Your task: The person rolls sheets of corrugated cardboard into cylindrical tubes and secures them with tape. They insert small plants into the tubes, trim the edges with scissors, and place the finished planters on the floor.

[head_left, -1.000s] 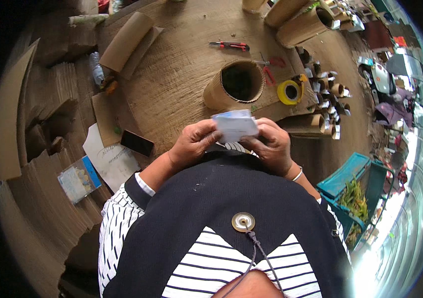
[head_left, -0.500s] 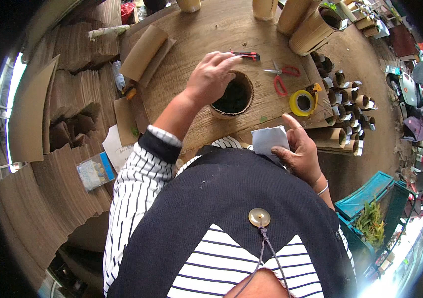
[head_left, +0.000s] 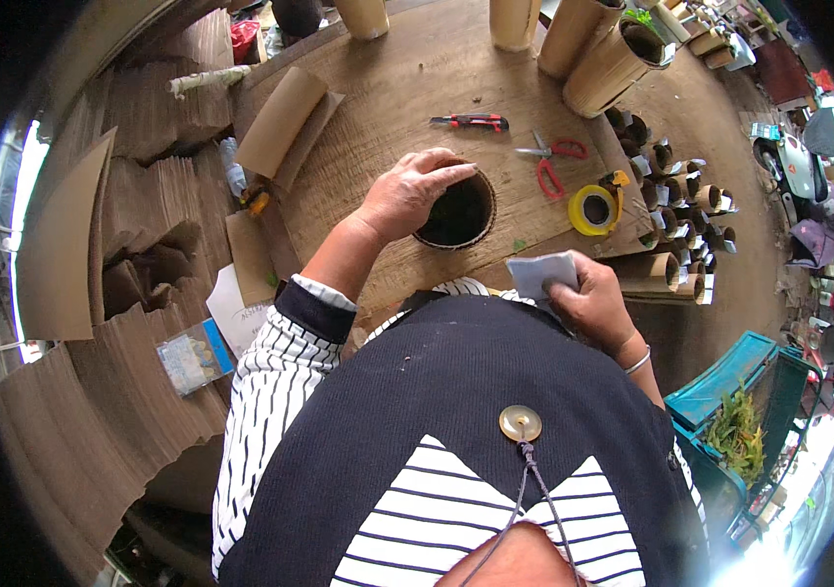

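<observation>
A round brown tube (head_left: 486, 233) with a dark inside stands upright on the wooden table in front of me. Across its upper left rim lies my left hand (head_left: 407, 199), its fingers stretched toward the right; the thumb is hard to make out. Close to my body on the right, my right hand (head_left: 593, 300) is closed on a small stack of white paper (head_left: 539, 275), thumb on top. Beyond the tube lie a red and black utility knife (head_left: 471, 122), red-handled scissors (head_left: 549, 166) and a yellow tape roll (head_left: 593, 209).
Tall tubes (head_left: 581, 39) stand along the table's far edge. On the left are a curled cardboard sheet (head_left: 285, 122) and stacked brown cardboard (head_left: 74, 421). Several small tubes with paper slips (head_left: 676, 191) lie right of the table (head_left: 378, 108). A teal cart (head_left: 730, 377) holds green plants.
My left hand has come down and nearer to me onto the tube's rim. My right hand has shifted slightly lower and turned the paper. The view has moved a little.
</observation>
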Tool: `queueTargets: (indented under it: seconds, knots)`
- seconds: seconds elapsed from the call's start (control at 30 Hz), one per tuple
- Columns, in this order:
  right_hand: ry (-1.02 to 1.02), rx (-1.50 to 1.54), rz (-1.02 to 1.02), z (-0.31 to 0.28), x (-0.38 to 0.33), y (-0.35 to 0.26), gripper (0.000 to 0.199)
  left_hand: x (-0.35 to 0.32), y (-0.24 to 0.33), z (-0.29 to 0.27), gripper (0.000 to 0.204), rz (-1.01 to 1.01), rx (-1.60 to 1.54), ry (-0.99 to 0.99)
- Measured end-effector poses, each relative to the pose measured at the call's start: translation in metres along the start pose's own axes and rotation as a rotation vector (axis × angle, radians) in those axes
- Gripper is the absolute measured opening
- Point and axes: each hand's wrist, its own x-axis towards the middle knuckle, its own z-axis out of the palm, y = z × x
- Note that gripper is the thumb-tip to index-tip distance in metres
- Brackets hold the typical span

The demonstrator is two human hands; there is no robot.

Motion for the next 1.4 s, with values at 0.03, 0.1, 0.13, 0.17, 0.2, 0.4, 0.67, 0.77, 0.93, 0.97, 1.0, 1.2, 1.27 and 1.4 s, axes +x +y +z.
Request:
queueTargets:
  seconds: [0.03, 0.1, 0.13, 0.17, 0.2, 0.4, 0.67, 0.77, 0.93, 0.97, 1.0, 1.2, 1.27, 1.4]
  knots:
    - [0.029, 0.060, 0.041, 0.002, 0.003, 0.000, 0.020, -0.002, 0.004, -0.001, 0.039, 0.032, -0.024, -0.020]
    - [0.127, 0.068, -0.013, 0.006, 0.016, 0.002, 0.023, -0.005, 0.009, -0.002, 0.039, -0.001, 0.006, -0.039]
    - [0.162, -0.030, -0.049, 0.005, 0.021, -0.002, 0.024, -0.007, 0.011, -0.002, 0.040, -0.008, 0.025, -0.038]
    - [0.204, 0.049, -0.050, 0.008, 0.030, -0.001, 0.023, -0.008, 0.011, -0.001, 0.041, -0.012, 0.043, -0.036]
    - [0.257, 0.038, -0.105, 0.011, 0.041, 0.002, 0.021, -0.009, 0.011, -0.002, 0.041, -0.012, 0.058, -0.036]
    - [0.516, -0.026, -0.378, 0.042, 0.103, 0.014, 0.018, -0.012, -0.002, 0.002, 0.042, 0.031, -0.040, 0.047]
    - [0.411, -0.679, -0.444, 0.061, 0.105, -0.014, 0.014, -0.018, -0.011, 0.005, 0.038, 0.066, -0.079, 0.128]
    - [0.304, -0.883, -0.271, 0.057, 0.111, -0.022, 0.015, -0.023, -0.010, 0.005, 0.040, 0.076, -0.047, 0.073]
    - [0.101, -0.963, 0.009, 0.050, 0.133, -0.059, 0.027, -0.019, -0.005, 0.000, 0.037, 0.044, -0.066, 0.103]
    - [0.127, -0.931, -0.009, 0.050, 0.132, -0.063, 0.026, -0.019, -0.005, -0.005, 0.040, 0.046, -0.035, 0.106]
    - [0.161, -0.922, -0.014, 0.051, 0.129, -0.065, 0.026, -0.020, -0.004, -0.006, 0.041, 0.040, -0.029, 0.094]
    - [0.169, -0.957, 0.027, 0.053, 0.131, -0.056, 0.022, -0.019, 0.009, -0.010, 0.049, -0.015, -0.032, -0.022]
    - [0.325, -1.005, -0.115, 0.057, 0.119, -0.059, 0.027, -0.019, 0.000, -0.003, 0.053, -0.015, -0.037, 0.053]
    - [0.332, -0.885, -0.608, 0.073, 0.064, -0.069, 0.029, -0.018, -0.011, 0.003, 0.052, -0.124, -0.095, 0.072]
